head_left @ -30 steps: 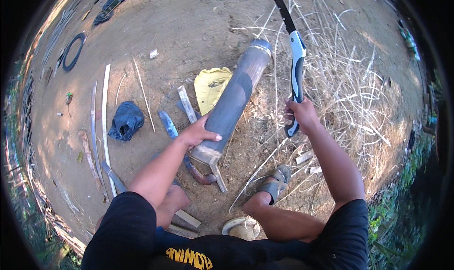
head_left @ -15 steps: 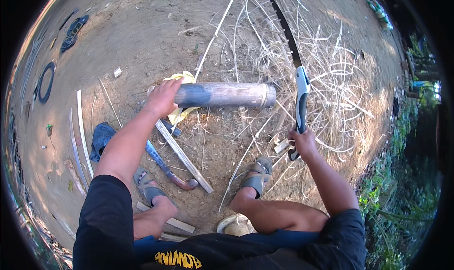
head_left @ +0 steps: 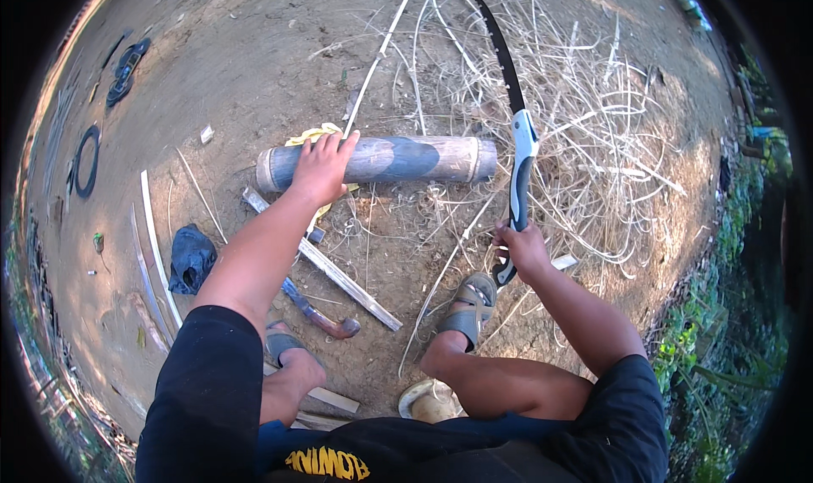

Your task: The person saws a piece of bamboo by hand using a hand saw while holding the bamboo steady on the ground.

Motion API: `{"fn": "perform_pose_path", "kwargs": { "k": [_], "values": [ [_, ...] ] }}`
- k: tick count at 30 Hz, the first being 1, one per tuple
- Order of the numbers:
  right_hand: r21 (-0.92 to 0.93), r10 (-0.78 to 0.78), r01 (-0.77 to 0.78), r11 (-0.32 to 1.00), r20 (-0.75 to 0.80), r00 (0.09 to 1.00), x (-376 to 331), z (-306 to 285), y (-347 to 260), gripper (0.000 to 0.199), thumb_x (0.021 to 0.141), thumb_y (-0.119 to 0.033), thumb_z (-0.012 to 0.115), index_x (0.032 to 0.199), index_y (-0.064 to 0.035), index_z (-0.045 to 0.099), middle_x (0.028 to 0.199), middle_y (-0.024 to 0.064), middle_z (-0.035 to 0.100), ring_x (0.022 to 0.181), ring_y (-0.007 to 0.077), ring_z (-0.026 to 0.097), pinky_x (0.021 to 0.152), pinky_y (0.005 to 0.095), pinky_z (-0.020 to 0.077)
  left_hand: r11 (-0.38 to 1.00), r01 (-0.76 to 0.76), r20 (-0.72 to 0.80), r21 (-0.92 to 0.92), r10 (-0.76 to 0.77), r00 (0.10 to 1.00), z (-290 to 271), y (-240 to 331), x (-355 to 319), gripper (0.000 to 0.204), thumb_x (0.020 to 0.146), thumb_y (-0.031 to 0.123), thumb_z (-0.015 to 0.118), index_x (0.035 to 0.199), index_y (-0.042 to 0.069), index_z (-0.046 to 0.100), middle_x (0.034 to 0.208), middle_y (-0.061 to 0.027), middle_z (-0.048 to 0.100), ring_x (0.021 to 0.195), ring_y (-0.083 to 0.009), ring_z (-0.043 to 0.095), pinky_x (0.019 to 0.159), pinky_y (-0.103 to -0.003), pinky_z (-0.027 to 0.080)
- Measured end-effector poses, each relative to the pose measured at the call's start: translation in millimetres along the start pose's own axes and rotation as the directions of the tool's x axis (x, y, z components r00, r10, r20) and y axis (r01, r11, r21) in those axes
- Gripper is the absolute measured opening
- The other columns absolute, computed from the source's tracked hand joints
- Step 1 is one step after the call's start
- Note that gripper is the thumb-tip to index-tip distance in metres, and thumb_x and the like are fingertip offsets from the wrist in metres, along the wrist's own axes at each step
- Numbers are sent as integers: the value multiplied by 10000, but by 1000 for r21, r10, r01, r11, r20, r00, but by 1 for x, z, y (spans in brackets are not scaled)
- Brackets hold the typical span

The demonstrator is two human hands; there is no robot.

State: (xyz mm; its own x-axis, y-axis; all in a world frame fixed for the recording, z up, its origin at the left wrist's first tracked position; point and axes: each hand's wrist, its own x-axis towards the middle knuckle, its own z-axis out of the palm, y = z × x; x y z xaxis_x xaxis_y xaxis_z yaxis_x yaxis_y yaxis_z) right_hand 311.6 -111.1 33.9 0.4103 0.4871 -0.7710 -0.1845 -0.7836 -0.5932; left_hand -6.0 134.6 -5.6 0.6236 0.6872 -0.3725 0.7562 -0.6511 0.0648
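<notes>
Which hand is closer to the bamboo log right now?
Left. The left hand rests on the bamboo log; the right hand is below its right end, apart, gripping the saw.

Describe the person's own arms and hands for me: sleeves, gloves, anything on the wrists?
Both arms are bare from the upper arm down, coming out of short dark navy sleeves. The left hand and right hand wear no gloves. No watch, bands or rings show on either wrist or on the fingers in this view. The shirt has yellow print at the chest.
</notes>
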Motion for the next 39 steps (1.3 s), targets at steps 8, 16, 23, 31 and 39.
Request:
{"fn": "perform_pose_path", "kwargs": {
  "k": [8,16,23,31,39],
  "values": [
    [-50,-35,37,998,26,999,-6,17,-5,206,976,-163,697,985,-16,553,801,60,637,692,129,628,605,279,539,998,24,-207,59,-11,978,17,-16,-9,967,685,276,883,1519,219,397,1400,-70,486,1350,-258,457,1138,-549,314],
    [-100,-35,43,994,81,996,-8,35,-7,171,962,-130,692,987,-29,557,819,69,651,700,141,644,596,287,548,976,193,-415,103,-134,900,35,-62,-13,774,837,206,762,1520,222,397,1475,-78,425,1404,-283,377,1171,-541,252],
    [-86,9,1,996,118,993,-28,64,-9,137,976,-113,664,955,-24,562,779,69,630,642,150,630,577,281,547,973,210,-283,-99,-230,931,31,-45,-30,747,875,192,718,1547,170,391,1471,-98,427,1386,-292,379,1165,-508,281],
    [-199,-139,127,972,-47,989,-24,111,3,198,958,-170,708,979,-40,559,686,30,564,533,130,539,507,301,455,968,215,-282,-126,-243,928,31,-54,-7,722,878,179,723,1526,160,403,1542,-103,410,1471,-311,340,1204,-548,266],
    [-329,-217,149,933,-181,959,-49,145,32,239,935,-238,733,954,-14,652,710,76,645,648,190,608,655,383,495,972,231,-178,-33,-233,956,26,-59,-2,810,866,227,763,1566,186,356,1465,-81,472,1411,-254,416,1154,-595,300]
  ]
}}
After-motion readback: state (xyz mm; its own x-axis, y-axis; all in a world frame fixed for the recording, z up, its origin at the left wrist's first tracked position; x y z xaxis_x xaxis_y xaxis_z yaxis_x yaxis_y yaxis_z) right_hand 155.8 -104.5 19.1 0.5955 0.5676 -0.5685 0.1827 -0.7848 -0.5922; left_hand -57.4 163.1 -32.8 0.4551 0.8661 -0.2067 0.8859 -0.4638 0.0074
